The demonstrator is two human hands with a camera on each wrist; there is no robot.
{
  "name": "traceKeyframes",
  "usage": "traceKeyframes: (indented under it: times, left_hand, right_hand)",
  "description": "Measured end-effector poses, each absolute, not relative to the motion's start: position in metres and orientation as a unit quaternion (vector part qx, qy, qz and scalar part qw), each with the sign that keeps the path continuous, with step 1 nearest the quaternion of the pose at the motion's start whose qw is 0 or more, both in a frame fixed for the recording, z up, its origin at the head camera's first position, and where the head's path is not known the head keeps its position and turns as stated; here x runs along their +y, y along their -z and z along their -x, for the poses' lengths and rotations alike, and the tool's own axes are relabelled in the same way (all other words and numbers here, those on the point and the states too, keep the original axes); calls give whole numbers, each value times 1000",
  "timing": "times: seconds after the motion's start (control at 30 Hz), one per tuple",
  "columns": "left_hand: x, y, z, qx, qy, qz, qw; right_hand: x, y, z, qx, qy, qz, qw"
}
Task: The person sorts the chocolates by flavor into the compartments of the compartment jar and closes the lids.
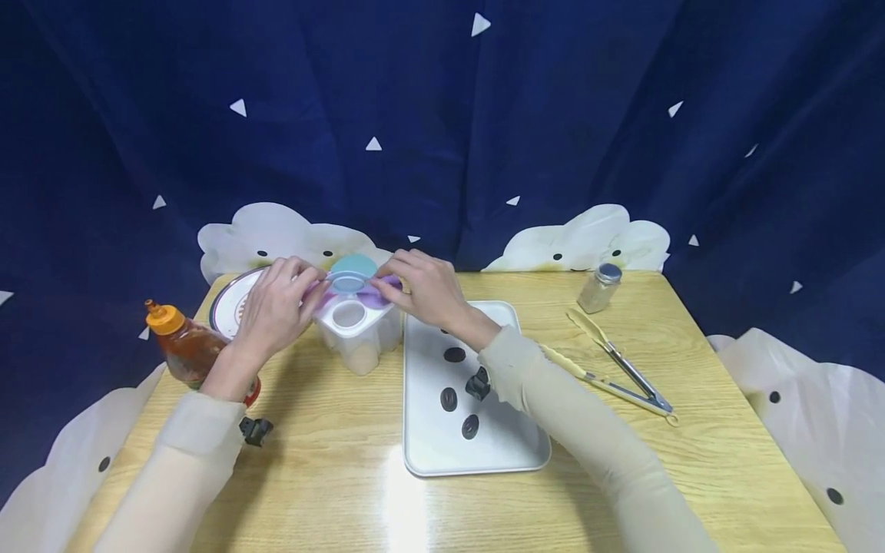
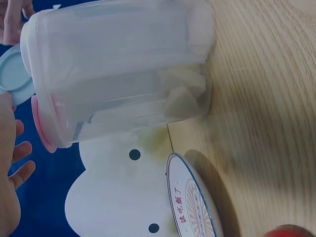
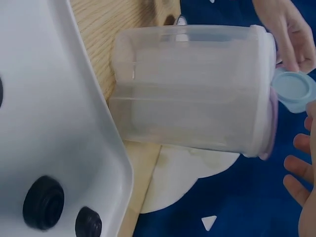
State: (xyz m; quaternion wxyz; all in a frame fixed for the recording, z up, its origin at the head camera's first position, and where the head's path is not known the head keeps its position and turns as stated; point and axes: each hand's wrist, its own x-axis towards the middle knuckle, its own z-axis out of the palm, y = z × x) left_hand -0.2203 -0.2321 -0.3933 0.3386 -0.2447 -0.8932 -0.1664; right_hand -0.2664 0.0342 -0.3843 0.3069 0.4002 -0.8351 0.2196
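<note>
A clear plastic storage box with a white top stands at the table's back left. Its front round opening is uncovered; pink, purple and teal lids sit on the other parts. Above the top, a light blue round lid is tilted up between both hands. The thumb and fingers of my left hand pinch its left edge, those of my right hand its right edge. Pale chunks lie inside one compartment in the left wrist view.
A white tray with several black oval pieces lies right of the box. Tongs and a shaker jar are farther right. Left are a sauce bottle and a patterned plate; a dark blue curtain hangs behind.
</note>
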Motion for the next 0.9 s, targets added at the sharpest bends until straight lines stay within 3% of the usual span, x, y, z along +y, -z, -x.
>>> traceKeyframes:
  times: [0.3, 0.67, 0.9]
  left_hand:
    - [-230, 392, 220, -894, 156, 243, 343]
    - [-230, 392, 221, -896, 151, 242, 342]
    - [-230, 392, 220, -902, 150, 233, 332]
  right_hand:
    - [86, 374, 249, -829, -213, -399, 330]
    - [181, 393, 216, -889, -183, -347, 237]
    - [246, 416, 198, -918, -153, -303, 206]
